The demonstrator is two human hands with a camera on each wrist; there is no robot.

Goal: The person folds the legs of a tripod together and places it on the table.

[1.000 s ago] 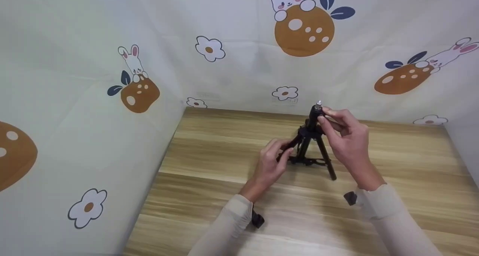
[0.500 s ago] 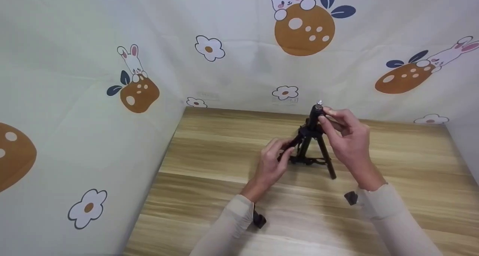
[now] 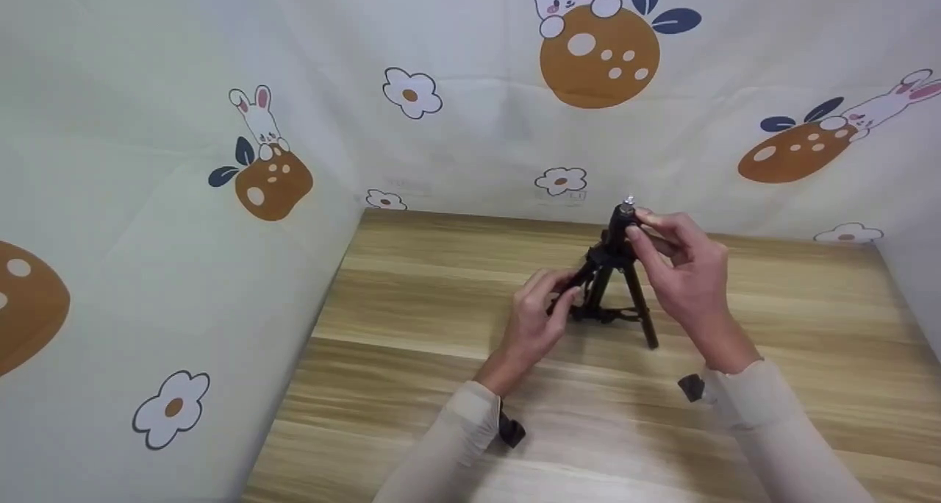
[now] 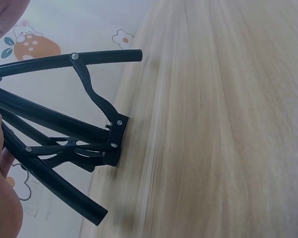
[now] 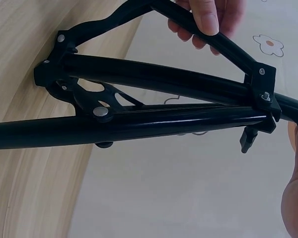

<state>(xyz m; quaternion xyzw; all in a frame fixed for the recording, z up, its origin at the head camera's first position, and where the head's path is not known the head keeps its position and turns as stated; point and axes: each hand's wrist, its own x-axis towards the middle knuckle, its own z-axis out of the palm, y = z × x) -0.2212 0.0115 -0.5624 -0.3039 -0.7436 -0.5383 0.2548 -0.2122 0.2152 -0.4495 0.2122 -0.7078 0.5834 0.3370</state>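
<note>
A small black tripod stand (image 3: 601, 259) rises close over the table, its legs partly spread, with a silver metal stud (image 3: 628, 201) at the top. My right hand (image 3: 687, 273) pinches the upper column just below that stud, between thumb and fingers. Lower down on the left, my left hand (image 3: 534, 312) grips one leg, thumb on the near side and fingers behind it. In the right wrist view, the thumb (image 5: 207, 19) presses on this outward-bent leg. The left wrist view shows the riveted braces (image 4: 95, 94) joining the legs to a lower bracket (image 4: 116, 141).
The wood-grain table (image 3: 412, 400) runs up to pale fabric walls (image 3: 470, 135) at the back and sides, printed with rabbits, oranges and flowers. Black wrist-worn parts (image 3: 511, 429) show below the cuffs. A small black wing knob (image 5: 248, 139) sticks out from the tripod's collar.
The tripod's near right foot has shifted very slightly back and to the left. Both hands keep the same hold, and the head view has drifted a little.
</note>
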